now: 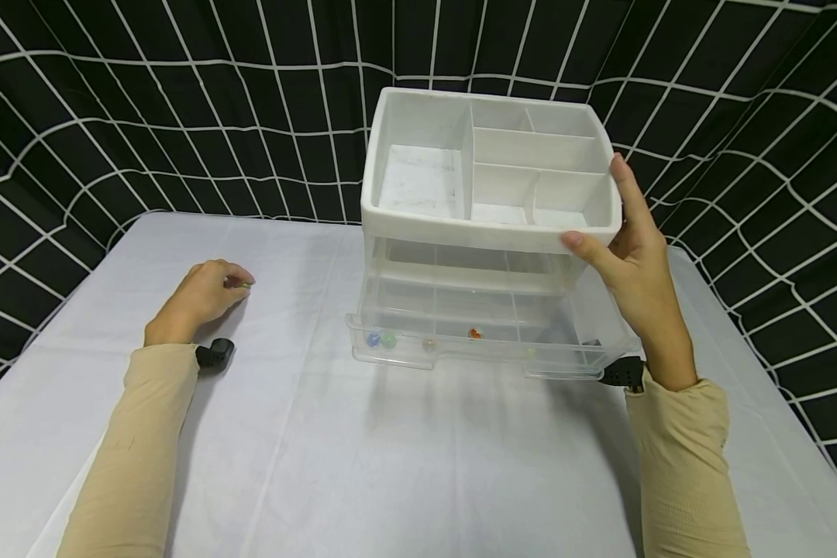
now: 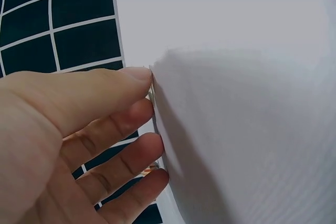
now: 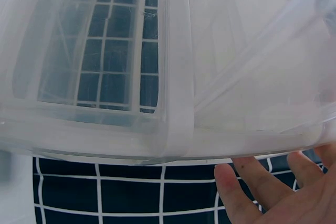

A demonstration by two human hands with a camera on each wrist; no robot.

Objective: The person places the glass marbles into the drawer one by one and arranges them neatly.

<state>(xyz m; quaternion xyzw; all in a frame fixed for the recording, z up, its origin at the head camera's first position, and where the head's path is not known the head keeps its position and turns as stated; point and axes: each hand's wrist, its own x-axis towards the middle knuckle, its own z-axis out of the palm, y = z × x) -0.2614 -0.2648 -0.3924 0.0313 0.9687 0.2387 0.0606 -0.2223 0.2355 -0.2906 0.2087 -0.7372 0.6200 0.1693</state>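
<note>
My left hand (image 1: 202,294) is low over the left of the table, thumb and forefinger pinching a small glass marble (image 2: 152,92) that is mostly hidden. Behind its other fingers in the left wrist view shows a bit of orange-streaked glass (image 2: 150,169). My right hand (image 1: 631,252) grips the right side of a white desktop organizer (image 1: 488,234), thumb on the front rim. Below, its clear drawer (image 1: 474,353) is pulled out. In the drawer lie a blue marble (image 1: 373,339), a green marble (image 1: 388,340), an orange marble (image 1: 474,333) and paler ones.
The organizer's top has several open compartments (image 1: 421,182). A white cloth (image 1: 321,457) covers the table. Black fabric with a white grid (image 1: 251,116) stands around the back and sides.
</note>
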